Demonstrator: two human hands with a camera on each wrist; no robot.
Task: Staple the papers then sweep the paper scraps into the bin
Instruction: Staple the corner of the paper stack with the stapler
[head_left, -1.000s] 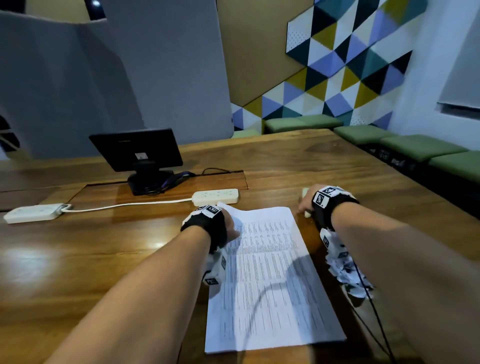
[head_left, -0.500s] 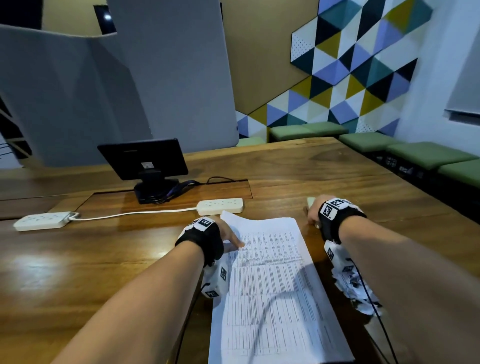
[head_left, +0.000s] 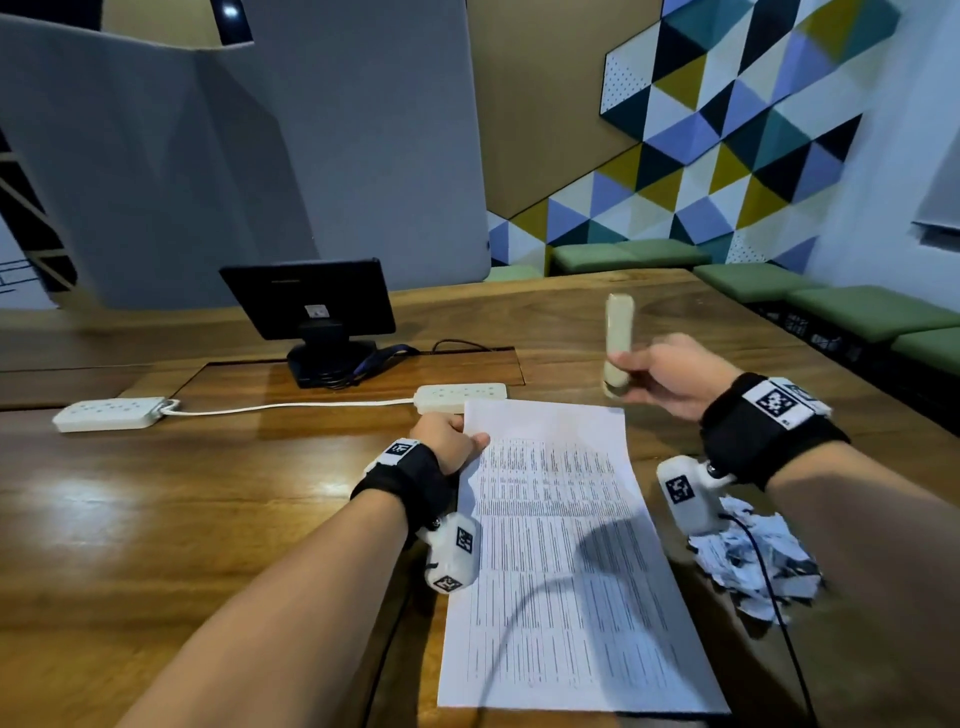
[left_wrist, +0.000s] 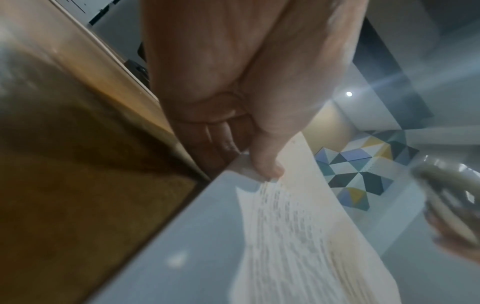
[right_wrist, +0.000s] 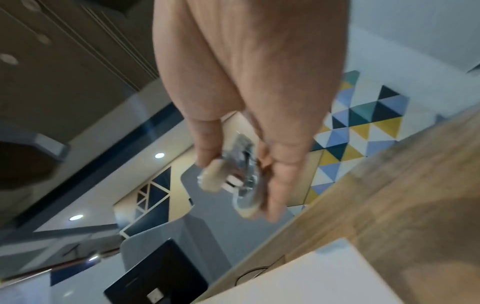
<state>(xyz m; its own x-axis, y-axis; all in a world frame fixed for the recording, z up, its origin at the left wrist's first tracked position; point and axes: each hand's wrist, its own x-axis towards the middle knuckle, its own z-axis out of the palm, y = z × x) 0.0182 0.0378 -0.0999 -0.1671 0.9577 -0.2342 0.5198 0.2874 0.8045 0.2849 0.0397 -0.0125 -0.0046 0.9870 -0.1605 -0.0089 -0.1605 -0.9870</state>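
Note:
A stack of printed papers lies lengthwise on the wooden table. My left hand pinches the papers' far left corner, thumb on top, as the left wrist view shows: left hand, papers. My right hand holds a cream stapler upright in the air above the papers' far right corner. The right wrist view shows the stapler gripped between thumb and fingers, metal underside showing. A heap of paper scraps lies right of the papers, under my right wrist. No bin is in view.
Two white power strips, joined by a cable, lie beyond the papers. A small black monitor stands behind them. Grey partitions back the table. Green bench seats run along the right wall.
My right hand has lifted the stapler off the table and raised it upright. My left hand has stayed on the papers' corner. The head camera tilted up slightly.

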